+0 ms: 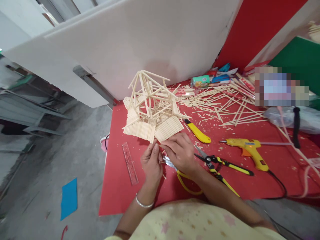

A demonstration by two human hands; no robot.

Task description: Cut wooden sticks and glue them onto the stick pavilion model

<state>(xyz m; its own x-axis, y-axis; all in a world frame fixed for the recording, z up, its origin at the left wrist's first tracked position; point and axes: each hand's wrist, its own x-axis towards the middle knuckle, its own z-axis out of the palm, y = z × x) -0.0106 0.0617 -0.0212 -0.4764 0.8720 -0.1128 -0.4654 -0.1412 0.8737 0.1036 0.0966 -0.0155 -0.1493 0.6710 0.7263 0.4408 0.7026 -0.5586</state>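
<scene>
A model built of thin wooden sticks [150, 95] stands on the red table, with an open frame on top and slatted panels [170, 127] sloping out below. At its near edge, my left hand [153, 158] is closed in a pinch, thumb against fingers. My right hand [181, 151] is closed beside it, fingertips close to the same corner between two panels. Whatever is between the fingertips is too small or hidden to make out. Scissors with yellow handles [180, 180] lie partly under my right hand. A clear ruler [130, 163] lies left of my left hand.
Right of my hands lie a yellow utility knife [198, 131], black-and-yellow shears [220, 163] and a yellow glue gun [246, 148] with its cord. Loose sticks [225, 96] and a green can [200, 81] are farther back. A white panel [140, 40] stands behind the table [117, 196].
</scene>
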